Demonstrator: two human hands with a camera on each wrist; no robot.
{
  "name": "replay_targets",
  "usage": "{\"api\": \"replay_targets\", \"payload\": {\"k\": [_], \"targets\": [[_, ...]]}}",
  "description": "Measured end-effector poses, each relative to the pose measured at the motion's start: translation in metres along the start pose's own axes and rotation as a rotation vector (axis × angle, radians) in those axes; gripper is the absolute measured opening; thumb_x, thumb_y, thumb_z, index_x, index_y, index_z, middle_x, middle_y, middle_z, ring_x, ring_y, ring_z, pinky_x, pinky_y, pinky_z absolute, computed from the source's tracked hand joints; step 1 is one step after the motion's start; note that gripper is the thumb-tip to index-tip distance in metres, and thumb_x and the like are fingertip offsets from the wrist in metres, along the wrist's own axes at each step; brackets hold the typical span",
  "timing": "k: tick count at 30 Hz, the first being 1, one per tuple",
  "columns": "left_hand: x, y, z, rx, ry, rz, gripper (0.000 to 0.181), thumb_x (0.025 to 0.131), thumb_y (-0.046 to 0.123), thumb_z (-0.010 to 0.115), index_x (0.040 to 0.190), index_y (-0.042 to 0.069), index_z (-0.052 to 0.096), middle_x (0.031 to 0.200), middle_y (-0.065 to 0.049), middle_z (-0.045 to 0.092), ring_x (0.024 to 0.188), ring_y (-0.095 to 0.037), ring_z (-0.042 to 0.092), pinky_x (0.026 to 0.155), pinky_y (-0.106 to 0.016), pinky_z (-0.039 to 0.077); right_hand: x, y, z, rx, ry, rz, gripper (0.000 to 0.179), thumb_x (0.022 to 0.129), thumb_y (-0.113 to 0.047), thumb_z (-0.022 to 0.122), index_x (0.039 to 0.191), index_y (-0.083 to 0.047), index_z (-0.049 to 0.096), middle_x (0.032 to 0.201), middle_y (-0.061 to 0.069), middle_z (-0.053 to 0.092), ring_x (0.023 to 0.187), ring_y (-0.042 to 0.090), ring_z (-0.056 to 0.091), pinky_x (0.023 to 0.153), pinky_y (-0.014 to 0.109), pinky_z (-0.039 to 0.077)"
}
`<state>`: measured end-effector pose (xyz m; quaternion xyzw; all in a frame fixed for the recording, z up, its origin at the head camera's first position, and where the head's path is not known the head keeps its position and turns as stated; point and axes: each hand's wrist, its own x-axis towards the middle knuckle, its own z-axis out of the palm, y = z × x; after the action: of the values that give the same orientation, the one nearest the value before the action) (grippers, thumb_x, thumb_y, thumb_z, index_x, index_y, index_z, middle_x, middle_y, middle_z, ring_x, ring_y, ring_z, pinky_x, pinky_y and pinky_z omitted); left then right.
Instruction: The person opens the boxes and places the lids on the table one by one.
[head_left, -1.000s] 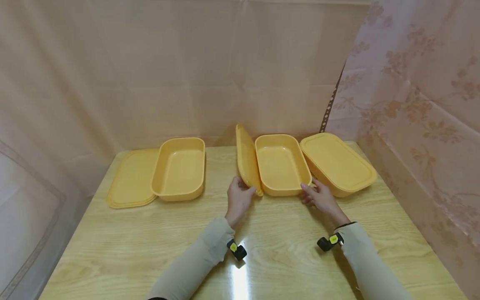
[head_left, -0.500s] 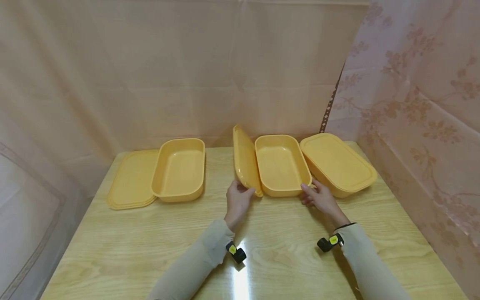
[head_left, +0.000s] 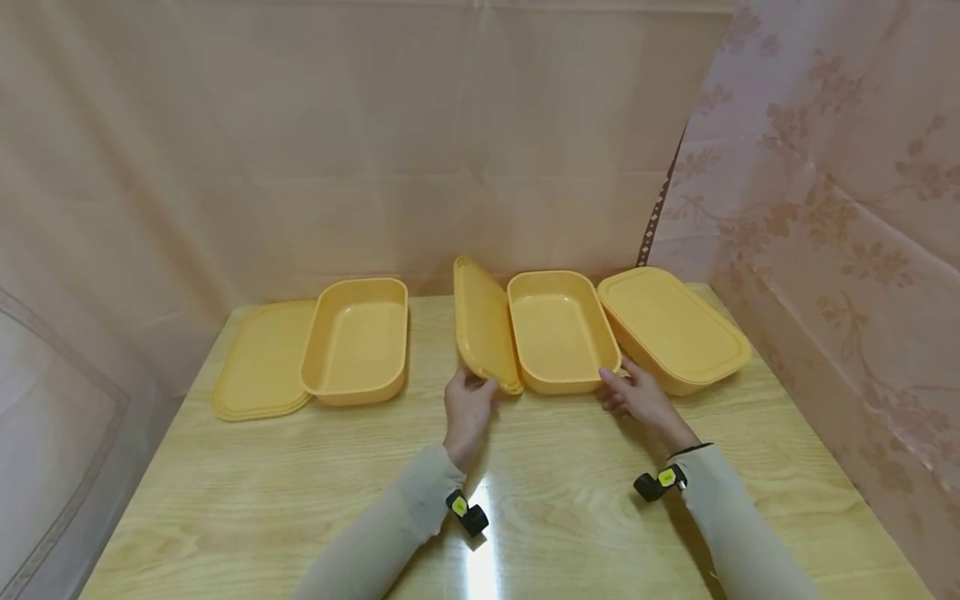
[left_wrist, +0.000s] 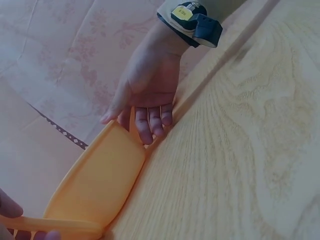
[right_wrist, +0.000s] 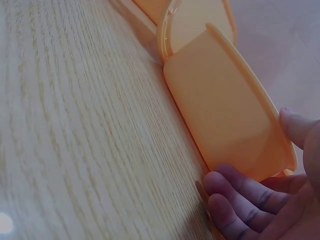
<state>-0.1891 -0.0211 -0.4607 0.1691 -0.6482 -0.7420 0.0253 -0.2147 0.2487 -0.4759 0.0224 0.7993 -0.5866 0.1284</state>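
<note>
A yellow lid (head_left: 483,329) stands tilted on its long edge, leaning left, right beside the middle yellow food container (head_left: 558,387). My left hand (head_left: 467,410) holds the lid's near end, thumb on the right face and fingers behind it. In the left wrist view the lid's edge (left_wrist: 70,227) shows between the fingers. My right hand (head_left: 641,396) grips the near right corner of that lidless container, which stands upright on the table. The right wrist view shows its thumb on the rim and its fingers against the container's wall (right_wrist: 220,105).
To the right, a container with a lid (head_left: 678,329) on top sits angled against the middle one. On the left stands another lidless container (head_left: 356,396), partly overlapping flat lids (head_left: 262,358). Curtains (head_left: 337,150) hang behind the wooden table (head_left: 562,500).
My left hand has moved slightly left and tipped the lid further left, away from the middle container. The right hand has kept its hold on the container's corner.
</note>
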Motion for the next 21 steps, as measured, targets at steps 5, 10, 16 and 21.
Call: {"api": "replay_targets", "payload": {"k": [5, 10, 16, 21], "targets": [[-0.0005, -0.0013, -0.0019, -0.032, 0.02, -0.015, 0.03, 0.081, -0.005, 0.06, 0.111, -0.003, 0.063, 0.092, -0.007, 0.061, 0.074, -0.013, 0.057, 0.064, -0.028, 0.054, -0.0006, 0.0004, 0.0001, -0.022, -0.001, -0.013, 0.056, 0.101, -0.036, 0.05, 0.141, 0.001, 0.036, 0.082, 0.005, 0.069, 0.066, 0.011, 0.063, 0.062, 0.028, 0.056], [-0.0002, -0.0014, -0.0048, -0.071, 0.038, -0.023, 0.029, 0.081, -0.007, 0.059, 0.11, -0.005, 0.061, 0.089, -0.006, 0.06, 0.073, -0.013, 0.057, 0.063, -0.028, 0.054, -0.0002, -0.0002, 0.0018, -0.017, 0.004, -0.016, 0.058, 0.101, -0.037, 0.05, 0.141, 0.003, 0.035, 0.083, 0.004, 0.069, 0.066, 0.011, 0.063, 0.061, 0.027, 0.056], [0.0004, -0.0023, -0.0074, -0.159, 0.08, -0.042, 0.029, 0.079, -0.008, 0.059, 0.107, -0.007, 0.062, 0.085, -0.005, 0.058, 0.071, -0.012, 0.056, 0.063, -0.025, 0.053, 0.0019, -0.0001, 0.0032, -0.028, 0.003, -0.014, 0.055, 0.101, -0.037, 0.051, 0.139, 0.002, 0.039, 0.082, 0.005, 0.069, 0.066, 0.011, 0.064, 0.062, 0.027, 0.056], [0.0018, -0.003, -0.0086, -0.207, 0.085, -0.083, 0.027, 0.08, -0.009, 0.06, 0.106, -0.009, 0.06, 0.088, -0.005, 0.056, 0.071, -0.011, 0.057, 0.066, -0.024, 0.054, 0.0011, -0.0002, 0.0005, -0.048, 0.005, -0.017, 0.057, 0.101, -0.036, 0.051, 0.141, 0.002, 0.038, 0.084, 0.009, 0.07, 0.066, 0.011, 0.064, 0.062, 0.027, 0.056]]}}
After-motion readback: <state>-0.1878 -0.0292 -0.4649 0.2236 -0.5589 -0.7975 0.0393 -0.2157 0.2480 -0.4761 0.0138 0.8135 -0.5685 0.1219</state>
